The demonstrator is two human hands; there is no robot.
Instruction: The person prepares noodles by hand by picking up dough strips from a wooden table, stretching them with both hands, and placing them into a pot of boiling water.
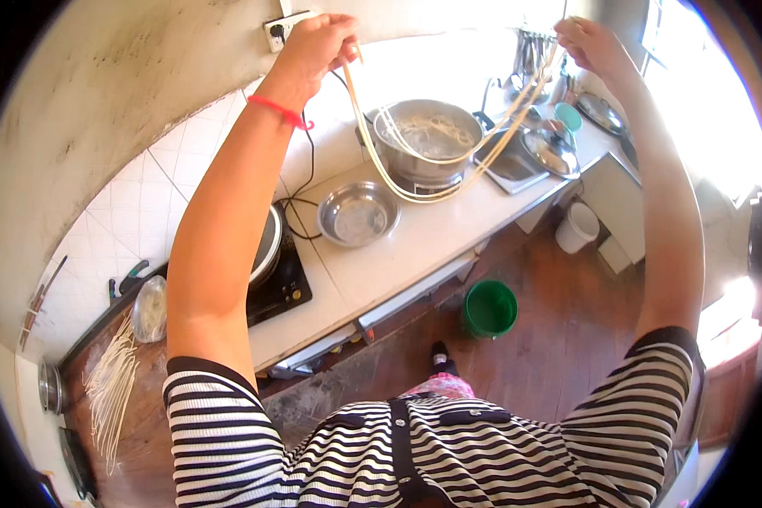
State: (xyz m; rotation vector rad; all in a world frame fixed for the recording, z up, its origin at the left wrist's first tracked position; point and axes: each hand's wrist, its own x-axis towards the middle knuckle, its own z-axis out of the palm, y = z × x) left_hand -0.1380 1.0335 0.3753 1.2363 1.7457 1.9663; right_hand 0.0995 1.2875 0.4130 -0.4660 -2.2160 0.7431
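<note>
My left hand [322,47] is raised at the top, its fingers closed on the ends of long noodle strands. Level with it at the right, my right hand [589,43] grips the other ends. Between them the pale noodle strands [381,166] sag in long loops in front of a steel pot [419,166]. Inside that pot lie more noodles [435,130] in cloudy liquid. A shallow steel bowl [359,214] rests on the counter at the pot's near left. Far to the left, a row of uncooked noodle strands [113,394] is spread on a brown board.
Right of the pot are a sink [511,165], a steel lid [550,152] and a green cup [568,116]. An induction cooker [289,295] with a pan is partly behind my left arm. On the floor stand a green bucket [490,309] and a white bin [576,228].
</note>
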